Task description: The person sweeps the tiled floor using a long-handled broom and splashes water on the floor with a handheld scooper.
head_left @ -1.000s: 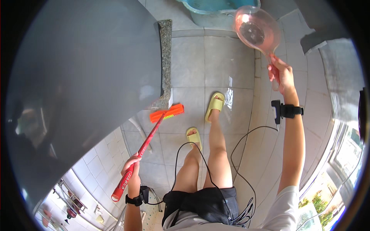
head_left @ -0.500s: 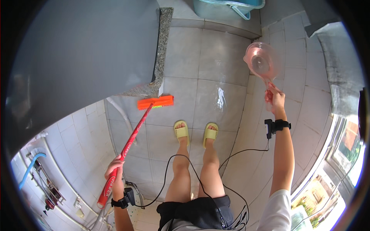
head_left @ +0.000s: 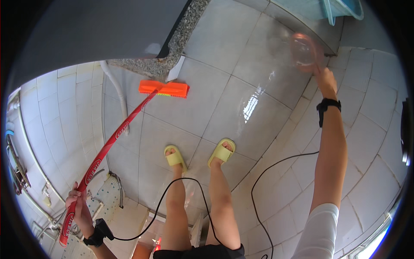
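My left hand (head_left: 77, 203) is wrapped round the red handle of a floor scrub brush (head_left: 105, 149), near its lower-left end. The orange brush head (head_left: 177, 90), with yellow-green bristles along its edge, rests on the tiled floor just below the stone corner of a counter. My right hand (head_left: 327, 83) is closed on the handle of a translucent pink water dipper (head_left: 304, 54). Motion blurs the dipper, which is held out over the floor at the upper right, below a light-blue bucket (head_left: 325, 11). Whether water is in the dipper I cannot tell.
A dark grey counter (head_left: 90, 30) with a speckled stone edge (head_left: 187, 30) fills the upper left. A white pipe (head_left: 115, 84) runs down beside it. Grey floor tiles (head_left: 183, 114) shine in places. White tiled walls stand on both sides, and a black cable (head_left: 254, 190) loops past my legs.
The view has turned and shifted, so the bucket shows further right. My right arm has swung the dipper forward toward the bucket's ledge. The brush head stays near the counter corner.
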Demonstrator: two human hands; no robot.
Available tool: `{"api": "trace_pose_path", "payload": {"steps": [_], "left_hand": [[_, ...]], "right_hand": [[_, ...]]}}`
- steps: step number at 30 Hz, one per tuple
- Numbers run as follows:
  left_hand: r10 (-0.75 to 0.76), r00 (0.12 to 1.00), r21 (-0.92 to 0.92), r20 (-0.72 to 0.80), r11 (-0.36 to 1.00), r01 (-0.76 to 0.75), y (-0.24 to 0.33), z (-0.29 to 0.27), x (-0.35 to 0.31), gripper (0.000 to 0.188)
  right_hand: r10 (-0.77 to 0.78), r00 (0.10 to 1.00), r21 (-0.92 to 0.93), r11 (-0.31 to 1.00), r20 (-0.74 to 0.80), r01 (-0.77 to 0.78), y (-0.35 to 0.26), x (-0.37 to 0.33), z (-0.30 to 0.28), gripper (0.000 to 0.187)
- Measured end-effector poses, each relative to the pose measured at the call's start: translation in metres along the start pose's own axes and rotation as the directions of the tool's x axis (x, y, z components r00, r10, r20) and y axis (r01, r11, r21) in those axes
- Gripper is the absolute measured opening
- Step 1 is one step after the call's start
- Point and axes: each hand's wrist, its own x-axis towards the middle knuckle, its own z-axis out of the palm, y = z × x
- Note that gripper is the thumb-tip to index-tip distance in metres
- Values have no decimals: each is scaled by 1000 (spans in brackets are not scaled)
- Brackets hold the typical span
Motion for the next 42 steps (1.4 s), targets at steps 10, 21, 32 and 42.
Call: {"api": "trace_pose_path", "payload": {"steps": [10, 21, 32, 42], "left_hand": [[-42, 999, -58, 2, 997, 42, -14, 15, -5, 14], [41, 993, -21, -107, 999, -43, -18, 59, -9, 12], [95, 994, -22, 51, 995, -94, 37, 112, 22, 10], [199, 978, 73, 59, 976, -203, 69, 180, 89, 17]], "right_hand": [[-358, 868, -251, 856, 344, 453, -89, -43, 56, 19], [-528, 848, 174, 840, 44, 514, -44, -133, 6, 13], [-521, 848, -162, 849, -97, 503, -74, -147, -229, 23], [-370, 923, -120, 926, -104, 357, -111, 6, -351, 15]]}}
